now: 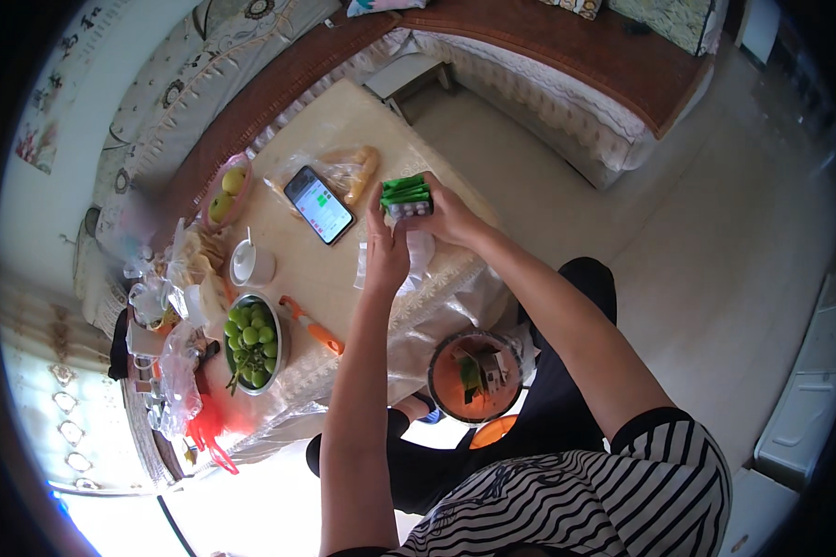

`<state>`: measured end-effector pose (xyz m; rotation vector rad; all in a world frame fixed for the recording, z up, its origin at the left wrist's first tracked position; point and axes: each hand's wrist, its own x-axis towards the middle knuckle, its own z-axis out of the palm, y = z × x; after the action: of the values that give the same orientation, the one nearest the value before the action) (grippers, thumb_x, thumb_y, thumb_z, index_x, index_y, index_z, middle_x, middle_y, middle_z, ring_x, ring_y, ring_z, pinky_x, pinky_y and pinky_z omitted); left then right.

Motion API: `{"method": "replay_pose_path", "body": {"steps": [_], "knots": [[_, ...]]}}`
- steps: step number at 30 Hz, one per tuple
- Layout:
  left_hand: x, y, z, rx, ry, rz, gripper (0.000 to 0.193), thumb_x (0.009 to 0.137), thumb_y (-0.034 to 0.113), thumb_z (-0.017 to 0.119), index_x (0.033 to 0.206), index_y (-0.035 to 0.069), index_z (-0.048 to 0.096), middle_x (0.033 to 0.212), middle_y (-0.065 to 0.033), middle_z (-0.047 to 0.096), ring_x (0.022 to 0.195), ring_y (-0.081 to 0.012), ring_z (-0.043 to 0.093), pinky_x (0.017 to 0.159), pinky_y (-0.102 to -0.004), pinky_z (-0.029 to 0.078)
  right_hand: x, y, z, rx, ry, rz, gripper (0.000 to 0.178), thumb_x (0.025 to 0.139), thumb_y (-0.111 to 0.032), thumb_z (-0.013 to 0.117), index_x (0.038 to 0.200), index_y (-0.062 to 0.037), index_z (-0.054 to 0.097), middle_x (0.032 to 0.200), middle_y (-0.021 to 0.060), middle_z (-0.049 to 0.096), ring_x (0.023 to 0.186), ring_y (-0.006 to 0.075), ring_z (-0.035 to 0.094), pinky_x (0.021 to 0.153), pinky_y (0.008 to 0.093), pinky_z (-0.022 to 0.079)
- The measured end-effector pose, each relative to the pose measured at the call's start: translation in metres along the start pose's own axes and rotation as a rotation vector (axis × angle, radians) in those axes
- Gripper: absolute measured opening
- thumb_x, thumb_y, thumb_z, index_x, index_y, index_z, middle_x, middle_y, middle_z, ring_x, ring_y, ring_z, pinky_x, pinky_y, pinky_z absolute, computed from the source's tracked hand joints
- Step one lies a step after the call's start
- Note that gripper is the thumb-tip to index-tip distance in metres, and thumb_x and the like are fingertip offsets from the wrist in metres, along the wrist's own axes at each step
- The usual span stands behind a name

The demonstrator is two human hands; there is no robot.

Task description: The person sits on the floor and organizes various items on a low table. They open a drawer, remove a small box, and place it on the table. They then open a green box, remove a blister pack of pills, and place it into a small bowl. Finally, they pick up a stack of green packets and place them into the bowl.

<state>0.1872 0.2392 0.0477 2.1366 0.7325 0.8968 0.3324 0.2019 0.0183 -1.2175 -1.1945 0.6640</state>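
Over the table's right edge, both my hands hold a small stack of blister packs, green on top with rows of pale round bumps on the side facing me. My left hand grips the stack's left side, its fingers closed about it. On the other side my right hand is wrapped round it, partly hiding that end. Beneath the hands lies a crumpled white sheet. To their left a lit phone rests face up, against a clear plastic bag with yellowish contents.
A metal bowl of green fruit, an orange-handled tool, a white lidded cup and a pink basket stand on the table's left part. Below the near edge is a bin holding discarded boxes. A long bench runs behind.
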Motion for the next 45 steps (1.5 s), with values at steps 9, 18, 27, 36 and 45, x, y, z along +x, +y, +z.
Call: {"method": "replay_pose_path", "body": {"steps": [9, 18, 27, 36, 45], "knots": [[-0.055, -0.020, -0.035, 0.267, 0.196, -0.145, 0.058, 0.081, -0.004, 0.048, 0.136, 0.006, 0.031, 0.138, -0.0192, 0.034, 0.127, -0.0355, 0.033, 0.105, -0.0427, 0.027, -0.002, 0.010, 0.007, -0.133, 0.194, -0.102, 0.055, 0.070, -0.018, 0.075, 0.110, -0.0035, 0.041, 0.096, 0.0194, 0.060, 0.091, 0.0354, 0.060, 0.077, 0.0395, 0.047], [-0.027, -0.030, -0.036, 0.638, -0.107, 0.004, 0.044, 0.086, 0.010, 0.049, 0.130, 0.012, 0.043, 0.140, -0.0099, 0.037, 0.133, -0.0314, 0.027, 0.108, -0.0456, 0.020, 0.003, 0.006, 0.010, -0.179, 0.223, 0.006, 0.053, 0.071, -0.019, 0.075, 0.109, -0.0055, 0.041, 0.099, 0.0192, 0.061, 0.095, 0.0356, 0.060, 0.079, 0.0399, 0.047], [-0.007, -0.024, -0.046, 0.408, -0.119, -0.026, 0.013, 0.087, 0.016, 0.056, 0.096, 0.006, 0.054, 0.093, -0.0112, 0.059, 0.091, -0.0265, 0.053, 0.081, -0.0401, 0.040, 0.005, 0.009, 0.005, -0.161, 0.223, -0.026, 0.052, 0.069, -0.017, 0.077, 0.107, -0.0052, 0.043, 0.097, 0.0170, 0.062, 0.094, 0.0334, 0.060, 0.079, 0.0388, 0.046], [-0.047, -0.042, -0.124, 0.435, -0.058, -0.371, 0.026, 0.090, 0.028, 0.055, 0.101, 0.005, 0.055, 0.073, -0.0142, 0.059, 0.068, -0.0250, 0.057, 0.065, -0.0349, 0.045, 0.009, 0.031, 0.006, -0.241, 0.193, -0.010, 0.059, 0.066, -0.028, 0.078, 0.109, -0.0045, 0.045, 0.098, 0.0166, 0.062, 0.094, 0.0319, 0.061, 0.079, 0.0386, 0.047], [-0.142, 0.034, -0.079, 0.376, 0.365, -0.102, 0.011, 0.082, 0.006, 0.061, 0.093, 0.004, 0.061, 0.089, -0.0100, 0.061, 0.081, -0.0232, 0.058, 0.072, -0.0336, 0.047, 0.009, 0.028, 0.002, -0.135, 0.180, -0.011, 0.032, 0.073, -0.017, 0.073, 0.099, -0.0032, 0.060, 0.085, 0.0049, 0.063, 0.078, 0.0157, 0.059, 0.071, 0.0316, 0.048]]}}
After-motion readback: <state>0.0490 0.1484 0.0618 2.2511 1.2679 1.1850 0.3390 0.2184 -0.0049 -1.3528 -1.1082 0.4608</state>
